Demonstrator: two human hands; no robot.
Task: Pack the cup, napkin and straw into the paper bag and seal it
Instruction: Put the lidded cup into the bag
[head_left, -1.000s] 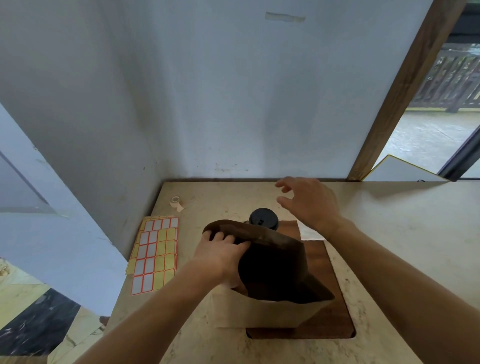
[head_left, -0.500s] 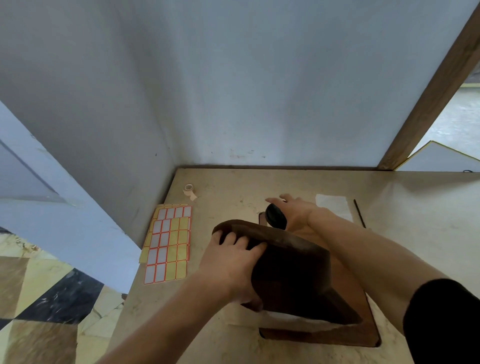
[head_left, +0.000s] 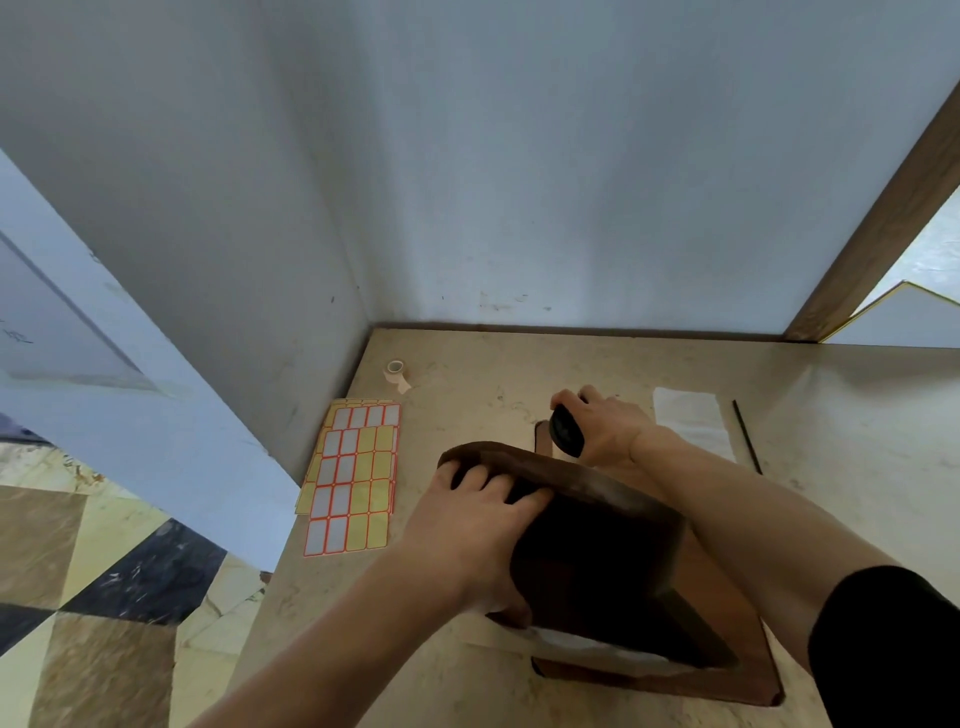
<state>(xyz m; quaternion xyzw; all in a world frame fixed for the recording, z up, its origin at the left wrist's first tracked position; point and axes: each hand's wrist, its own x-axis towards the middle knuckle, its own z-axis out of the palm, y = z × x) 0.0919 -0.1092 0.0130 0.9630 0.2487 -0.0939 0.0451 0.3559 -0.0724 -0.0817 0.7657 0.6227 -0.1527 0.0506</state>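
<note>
An open brown paper bag stands on the table, its mouth facing me. My left hand grips the bag's left rim, fingers hooked inside. Just behind the bag, my right hand is wrapped around the cup, of which only the black lid shows, tilted to the left. A white napkin lies flat to the right of that hand. The thin black straw lies on the table right of the napkin.
Sheets of orange-bordered sticker labels lie at the table's left edge. A small tape roll sits near the back left corner. A brown mat lies under the bag. Walls close the left and back; the floor drops off left.
My right hand came down from above the cup and closed around it; the lid now tilts left. The camera view shifted right and down. My left hand kept its hold on the bag.
</note>
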